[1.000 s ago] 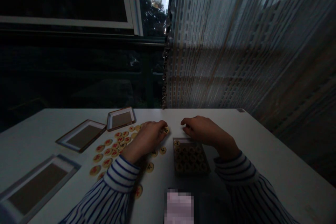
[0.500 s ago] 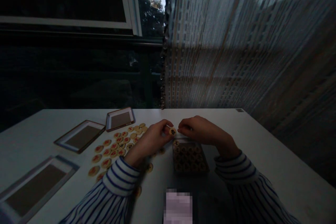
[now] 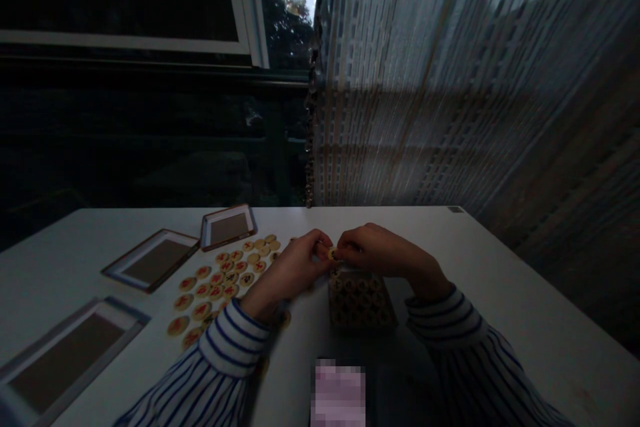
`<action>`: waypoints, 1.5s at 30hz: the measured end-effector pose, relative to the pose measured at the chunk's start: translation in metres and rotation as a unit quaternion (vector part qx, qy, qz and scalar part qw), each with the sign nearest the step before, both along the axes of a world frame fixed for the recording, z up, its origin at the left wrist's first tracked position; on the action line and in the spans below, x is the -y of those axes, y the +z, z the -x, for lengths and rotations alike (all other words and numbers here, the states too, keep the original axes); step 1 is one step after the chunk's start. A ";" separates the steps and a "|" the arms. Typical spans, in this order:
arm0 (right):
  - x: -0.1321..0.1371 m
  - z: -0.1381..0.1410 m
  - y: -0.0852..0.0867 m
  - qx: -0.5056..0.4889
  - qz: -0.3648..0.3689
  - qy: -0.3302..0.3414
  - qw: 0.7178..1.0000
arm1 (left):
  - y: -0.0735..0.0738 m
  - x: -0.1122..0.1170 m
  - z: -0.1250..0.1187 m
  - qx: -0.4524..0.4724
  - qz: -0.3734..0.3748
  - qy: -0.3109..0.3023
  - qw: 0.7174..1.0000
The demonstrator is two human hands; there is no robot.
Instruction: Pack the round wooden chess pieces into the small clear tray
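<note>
My left hand [image 3: 293, 267] and my right hand [image 3: 383, 250] meet above the far edge of a small square box [image 3: 361, 300] filled with round wooden game pieces. Both pinch one pale round piece [image 3: 332, 253] between their fingertips. To the left of my left hand, several more round pieces [image 3: 220, 280] with red and dark marks lie spread on the white table [image 3: 500, 307]. My sleeves are white with blue stripes.
Three flat framed trays lie on the left: one near the front edge [image 3: 65, 360], one further back [image 3: 153, 259], one small at the far middle [image 3: 229, 227]. A beaded curtain [image 3: 450, 80] hangs behind the table. A dark window [image 3: 125, 80] is at the left.
My left hand lifted a piece from the table and carried it right to my right hand. Both hands now pinch it over the box's far edge.
</note>
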State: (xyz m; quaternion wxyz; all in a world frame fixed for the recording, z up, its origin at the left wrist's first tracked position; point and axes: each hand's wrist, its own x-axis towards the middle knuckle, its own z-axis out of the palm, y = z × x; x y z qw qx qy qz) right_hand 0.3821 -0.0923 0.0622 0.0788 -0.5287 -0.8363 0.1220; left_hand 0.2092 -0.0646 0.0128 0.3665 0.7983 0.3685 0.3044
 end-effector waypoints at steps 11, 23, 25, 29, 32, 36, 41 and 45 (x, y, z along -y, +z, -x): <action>0.000 -0.003 0.003 -0.006 0.002 0.032 0.999 | 0.008 -0.001 0.001 0.052 0.113 -0.008 0.992; 0.003 0.005 0.005 -0.004 -0.027 -0.022 0.999 | 0.004 -0.007 -0.001 0.091 0.140 0.067 0.984; 0.003 0.006 0.004 -0.008 -0.035 -0.014 0.999 | 0.005 -0.006 -0.002 0.093 0.153 0.073 0.981; 0.002 0.006 0.003 0.000 -0.046 -0.001 0.999 | 0.005 -0.005 -0.002 0.097 0.155 0.069 0.981; 0.002 0.006 0.002 0.012 -0.054 0.003 0.998 | 0.003 -0.005 -0.003 0.100 0.152 0.066 0.981; 0.003 0.006 0.002 0.031 -0.065 0.007 0.997 | -0.002 -0.006 -0.003 0.085 0.140 0.057 0.985; 0.001 0.002 -0.001 0.054 -0.057 0.006 0.997 | -0.007 -0.008 -0.002 0.051 0.101 0.061 0.992; -0.003 -0.001 -0.006 0.076 -0.043 0.014 0.996 | -0.008 -0.009 0.000 -0.010 0.050 0.082 0.995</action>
